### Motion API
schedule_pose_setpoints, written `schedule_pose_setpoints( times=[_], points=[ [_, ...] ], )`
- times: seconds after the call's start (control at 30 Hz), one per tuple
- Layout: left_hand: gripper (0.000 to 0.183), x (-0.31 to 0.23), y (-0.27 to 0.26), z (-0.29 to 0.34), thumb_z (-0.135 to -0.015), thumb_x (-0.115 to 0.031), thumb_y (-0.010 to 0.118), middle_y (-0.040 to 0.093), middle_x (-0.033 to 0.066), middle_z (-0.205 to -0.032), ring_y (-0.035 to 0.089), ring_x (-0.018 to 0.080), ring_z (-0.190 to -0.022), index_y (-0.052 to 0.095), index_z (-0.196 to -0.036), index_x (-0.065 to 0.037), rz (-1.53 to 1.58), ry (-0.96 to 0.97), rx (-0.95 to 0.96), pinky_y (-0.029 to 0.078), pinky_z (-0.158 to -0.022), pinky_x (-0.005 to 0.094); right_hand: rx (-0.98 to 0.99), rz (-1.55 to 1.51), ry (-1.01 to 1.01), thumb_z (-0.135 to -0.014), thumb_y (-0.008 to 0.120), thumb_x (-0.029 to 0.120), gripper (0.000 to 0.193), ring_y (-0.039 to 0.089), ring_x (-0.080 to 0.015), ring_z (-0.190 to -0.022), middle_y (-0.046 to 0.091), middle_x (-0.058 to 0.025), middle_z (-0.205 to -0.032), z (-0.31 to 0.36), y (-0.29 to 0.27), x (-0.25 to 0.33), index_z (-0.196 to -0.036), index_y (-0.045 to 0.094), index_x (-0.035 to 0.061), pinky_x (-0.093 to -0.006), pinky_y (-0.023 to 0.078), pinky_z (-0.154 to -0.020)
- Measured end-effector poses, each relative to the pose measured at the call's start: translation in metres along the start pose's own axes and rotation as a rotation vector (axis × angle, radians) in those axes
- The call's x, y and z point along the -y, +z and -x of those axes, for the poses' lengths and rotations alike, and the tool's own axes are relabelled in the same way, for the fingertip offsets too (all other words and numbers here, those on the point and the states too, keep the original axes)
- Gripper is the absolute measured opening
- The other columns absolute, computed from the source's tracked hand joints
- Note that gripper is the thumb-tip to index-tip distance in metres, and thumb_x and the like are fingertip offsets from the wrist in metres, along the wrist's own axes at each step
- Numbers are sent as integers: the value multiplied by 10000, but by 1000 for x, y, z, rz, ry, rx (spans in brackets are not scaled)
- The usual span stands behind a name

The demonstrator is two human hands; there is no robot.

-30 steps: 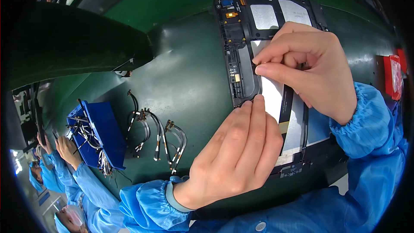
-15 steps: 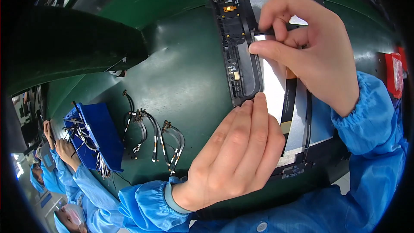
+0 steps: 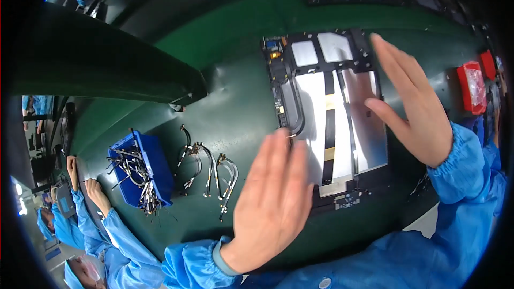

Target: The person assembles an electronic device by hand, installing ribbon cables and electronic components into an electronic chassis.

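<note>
In front of me on the green bench lies an opened electronic device [image 3: 369, 139], a black frame with silver plates, a dark strip and a black cable along it. My left hand [image 3: 270, 203] is over its near left corner, fingers stretched out and slightly blurred. Nothing shows in that hand; whether its fingertips touch the frame, I cannot tell. My right hand [image 3: 415, 104] is open beside the right edge, thumb apart from the fingers, holding nothing. A black cable [image 3: 300, 118] curves along the device's left side near my left fingertips.
Several loose black cables [image 3: 214, 174] lie left of my left hand. Beyond them a blue bin [image 3: 160, 166] holds more cables. A red container [image 3: 471, 88] stands at right. A dark green beam [image 3: 107, 61] juts in from the left. Co-workers' hands [image 3: 96, 195] are at far left.
My right hand has opened from a pinch over the device and moved to its right edge. My left fingers have straightened and lie lower left. The view has shifted, showing the whole device.
</note>
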State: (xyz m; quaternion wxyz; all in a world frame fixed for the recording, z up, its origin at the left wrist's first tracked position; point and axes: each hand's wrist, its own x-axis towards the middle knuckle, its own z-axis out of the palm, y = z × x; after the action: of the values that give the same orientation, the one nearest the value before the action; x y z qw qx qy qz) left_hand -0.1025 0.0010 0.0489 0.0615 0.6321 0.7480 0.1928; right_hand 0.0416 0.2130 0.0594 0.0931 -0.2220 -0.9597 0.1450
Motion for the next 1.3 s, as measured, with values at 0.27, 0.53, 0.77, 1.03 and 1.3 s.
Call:
schedule_pose_setpoints(
  times=[0.27,0.53,0.77,1.03,1.3],
  points=[
    [766,-17,12,17,-936,-165,553,322,370,-1404,283,490,-1352,62,-1462,100,722,-255,-36,256,-1114,458,122,-698,133,-891,591,103,783,252,-327,-1423,209,-230,-1540,52,8,-13,-1518,127,34,-372,239,-1140],
    [655,-12,-35,-39,-947,-174,521,292,259,-1469,275,376,-1378,180,-1453,64,501,-152,-489,222,-1136,406,-312,-1111,7,-866,589,42,749,221,-220,-1437,231,-159,-1559,-117,-13,-4,-1517,222,95,-311,216,-1139],
    [136,-6,-33,-62,-835,14,540,621,106,-925,606,256,-850,614,-944,-22,437,-79,-456,477,-769,353,-262,-1095,-6,-777,631,72,769,382,-285,-1357,395,-212,-1461,-280,112,-18,-1465,294,-2,-329,280,-1120],
    [165,32,4,-167,-855,-34,534,640,162,-933,640,274,-841,611,-997,3,551,-223,-625,499,-759,375,-200,-847,-54,-897,580,223,661,382,-335,-1354,392,-226,-1458,-287,101,-37,-1469,307,38,-342,300,-1110],
    [495,46,67,-242,-916,-377,549,607,179,-1148,548,337,-1060,524,-1215,16,-176,-518,-244,388,-900,480,-235,296,85,-840,597,123,550,347,-330,-1367,388,-150,-1457,-163,17,-220,-1372,461,136,-560,305,-1083]
  ],
)
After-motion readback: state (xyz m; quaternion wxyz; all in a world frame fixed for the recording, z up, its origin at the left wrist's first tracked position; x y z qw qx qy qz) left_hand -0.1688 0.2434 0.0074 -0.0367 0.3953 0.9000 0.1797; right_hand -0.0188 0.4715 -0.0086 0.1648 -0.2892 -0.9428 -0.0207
